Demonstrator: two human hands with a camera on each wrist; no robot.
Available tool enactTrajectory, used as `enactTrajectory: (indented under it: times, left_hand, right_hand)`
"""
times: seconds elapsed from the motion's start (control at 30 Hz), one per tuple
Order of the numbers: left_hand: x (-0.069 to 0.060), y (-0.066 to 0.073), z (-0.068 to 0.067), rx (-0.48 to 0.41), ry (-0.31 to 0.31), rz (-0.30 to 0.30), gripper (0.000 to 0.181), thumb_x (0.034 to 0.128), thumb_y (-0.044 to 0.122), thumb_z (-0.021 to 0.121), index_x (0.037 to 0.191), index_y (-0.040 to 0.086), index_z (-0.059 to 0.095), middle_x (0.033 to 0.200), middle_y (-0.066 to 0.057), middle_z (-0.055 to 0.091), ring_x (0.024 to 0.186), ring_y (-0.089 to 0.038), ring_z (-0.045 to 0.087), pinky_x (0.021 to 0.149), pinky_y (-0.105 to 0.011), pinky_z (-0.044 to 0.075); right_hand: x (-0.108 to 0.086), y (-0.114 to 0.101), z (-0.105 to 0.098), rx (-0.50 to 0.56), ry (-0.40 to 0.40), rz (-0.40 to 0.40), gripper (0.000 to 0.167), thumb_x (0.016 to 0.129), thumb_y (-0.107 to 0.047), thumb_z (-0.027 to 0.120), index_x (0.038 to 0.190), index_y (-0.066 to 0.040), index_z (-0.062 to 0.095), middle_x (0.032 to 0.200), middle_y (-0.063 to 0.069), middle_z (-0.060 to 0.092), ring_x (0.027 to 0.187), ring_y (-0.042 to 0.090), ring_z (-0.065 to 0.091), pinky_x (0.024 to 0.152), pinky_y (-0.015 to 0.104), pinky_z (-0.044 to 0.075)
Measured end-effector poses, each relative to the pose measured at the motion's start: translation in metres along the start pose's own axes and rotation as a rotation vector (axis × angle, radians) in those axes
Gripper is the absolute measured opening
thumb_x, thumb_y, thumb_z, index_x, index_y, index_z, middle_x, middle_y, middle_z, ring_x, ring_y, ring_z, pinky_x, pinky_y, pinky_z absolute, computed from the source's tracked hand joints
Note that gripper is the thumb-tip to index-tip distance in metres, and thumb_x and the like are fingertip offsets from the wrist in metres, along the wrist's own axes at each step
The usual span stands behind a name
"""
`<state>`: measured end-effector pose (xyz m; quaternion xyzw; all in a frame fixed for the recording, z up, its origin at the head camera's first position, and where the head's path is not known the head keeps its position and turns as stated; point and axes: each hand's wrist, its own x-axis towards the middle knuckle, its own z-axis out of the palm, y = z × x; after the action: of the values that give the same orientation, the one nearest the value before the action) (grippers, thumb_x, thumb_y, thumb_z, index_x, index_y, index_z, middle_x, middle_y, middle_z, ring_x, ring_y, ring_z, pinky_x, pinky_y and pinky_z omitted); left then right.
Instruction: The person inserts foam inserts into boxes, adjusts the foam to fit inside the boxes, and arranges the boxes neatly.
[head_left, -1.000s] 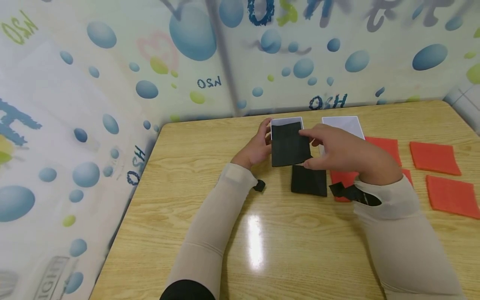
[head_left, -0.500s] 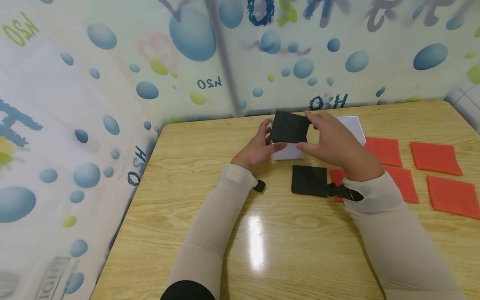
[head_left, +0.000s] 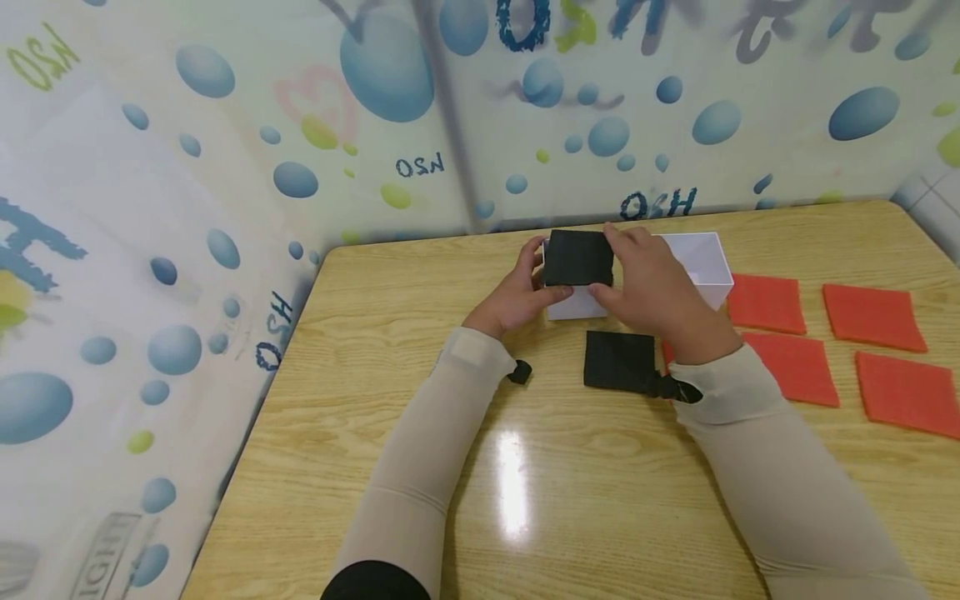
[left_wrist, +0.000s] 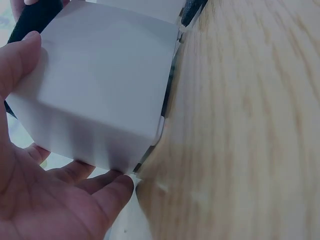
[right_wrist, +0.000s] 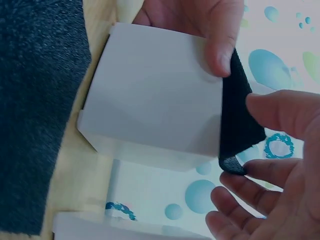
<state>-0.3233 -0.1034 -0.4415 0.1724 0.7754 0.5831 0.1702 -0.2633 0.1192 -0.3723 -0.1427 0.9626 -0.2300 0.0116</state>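
Left grip [head_left: 513, 296]: gripping the held white box [head_left: 577, 306], fingers along its left side, thumb at the front rim.
Right grip [head_left: 652, 283]: holding the black cloth [head_left: 577, 257] at its right edge, thumb low, fingers high.
Black cloth: between the two grips, at the mouth of the held white box; its upper part stands above the rim.
Held white box: stands just right of the left grip on the counter [head_left: 300, 433]. How far the cloth reaches inside, and any other contents, cannot be told.
Second white box [head_left: 697, 257]: upturned mouth, behind and right of the right grip, which hides part of it; visible interior shows bare white.
Second black cloth [head_left: 619, 361]: flat, on the near side of the right grip, outside both boxes.
Red cloths [head_left: 874, 317]: four, flat, right of the right grip; one is partly covered by the sleeve.
Progress, as judged: incomplete; one cloth is at the box, not fully seated; five lie outside.
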Motion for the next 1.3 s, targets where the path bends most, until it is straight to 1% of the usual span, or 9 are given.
enactTrajectory:
  times: [0.2,0.47,0.6,0.67,0.73,0.87,0.97,1.1,1.3]
  left_hand:
    - [0.001,0.000,0.000,-0.005,0.004,0.005,0.099,0.0981,0.015,0.074,0.167,0.030,0.004,0.170,-0.011,0.025,0.146,-0.031,0.049,0.118,-0.044,0.044]
    - [0.001,0.000,0.000,0.037,0.016,0.032,0.092,0.0991,0.018,0.074,0.166,0.025,0.010,0.163,-0.009,0.034,0.146,-0.031,0.049,0.118,-0.041,0.042]
    - [0.000,0.000,0.000,0.039,0.005,0.030,0.091,0.0999,0.019,0.073,0.165,0.025,0.010,0.165,-0.009,0.033,0.149,-0.029,0.046,0.117,-0.039,0.043]
    - [0.000,0.000,-0.001,0.039,0.002,0.028,0.091,0.0999,0.020,0.073,0.165,0.025,0.010,0.165,-0.009,0.032,0.148,-0.027,0.047,0.116,-0.038,0.044]
    - [0.000,0.000,-0.001,0.036,-0.002,0.028,0.091,0.1000,0.022,0.072,0.165,0.025,0.009,0.165,-0.008,0.032,0.147,-0.026,0.048,0.116,-0.038,0.044]
    - [0.000,0.000,-0.002,0.044,-0.016,0.040,0.089,0.1011,0.023,0.071,0.165,0.025,0.009,0.164,-0.008,0.032,0.146,-0.025,0.049,0.116,-0.039,0.044]
    - [-0.001,0.000,-0.002,0.072,-0.015,0.044,0.088,0.1021,0.022,0.069,0.166,0.025,0.008,0.164,-0.008,0.032,0.148,-0.024,0.048,0.117,-0.038,0.043]
    - [-0.001,0.000,-0.002,0.087,-0.005,0.030,0.094,0.1029,0.018,0.066,0.168,0.022,0.000,0.168,-0.009,0.028,0.152,-0.025,0.043,0.120,-0.039,0.041]
    - [-0.002,0.000,-0.003,0.066,-0.005,-0.011,0.103,0.1025,0.021,0.068,0.169,0.022,-0.011,0.175,-0.007,0.017,0.159,-0.024,0.032,0.124,-0.040,0.036]
  right_hand:
    - [0.004,0.001,0.006,0.006,0.022,-0.007,0.087,0.098,-0.030,0.068,0.166,-0.001,0.022,0.163,0.030,0.032,0.148,0.053,0.032,0.119,0.067,0.033]
    - [0.003,0.000,0.010,0.065,0.025,0.011,0.076,0.099,-0.022,0.058,0.166,-0.003,0.027,0.164,0.029,0.032,0.150,0.049,0.031,0.122,0.066,0.030]
    - [0.002,-0.004,0.011,0.083,0.022,0.016,0.073,0.098,-0.020,0.056,0.165,-0.004,0.031,0.165,0.026,0.031,0.150,0.047,0.032,0.121,0.066,0.031]
    - [0.002,-0.007,0.012,0.086,0.021,-0.007,0.072,0.096,-0.017,0.055,0.164,-0.005,0.033,0.166,0.024,0.031,0.150,0.046,0.032,0.121,0.065,0.032]
    - [0.002,-0.009,0.016,0.065,0.017,-0.065,0.071,0.095,-0.015,0.054,0.163,-0.004,0.036,0.167,0.023,0.031,0.152,0.045,0.031,0.122,0.064,0.032]
    - [0.002,-0.015,0.026,-0.065,0.002,-0.238,0.068,0.096,-0.013,0.059,0.160,-0.001,0.041,0.168,0.023,0.034,0.156,0.045,0.028,0.124,0.065,0.027]
    - [0.001,-0.020,0.032,-0.134,-0.043,-0.307,0.069,0.099,-0.016,0.064,0.162,-0.006,0.040,0.170,0.020,0.031,0.160,0.042,0.023,0.124,0.070,0.020]
    - [-0.002,-0.025,0.037,-0.157,-0.092,-0.286,0.071,0.101,-0.023,0.066,0.165,-0.013,0.037,0.174,0.015,0.025,0.162,0.040,0.016,0.123,0.073,0.015]
    - [-0.004,-0.025,0.039,-0.170,-0.093,-0.253,0.072,0.100,-0.024,0.069,0.164,-0.013,0.038,0.172,0.019,0.027,0.161,0.042,0.020,0.121,0.076,0.016]
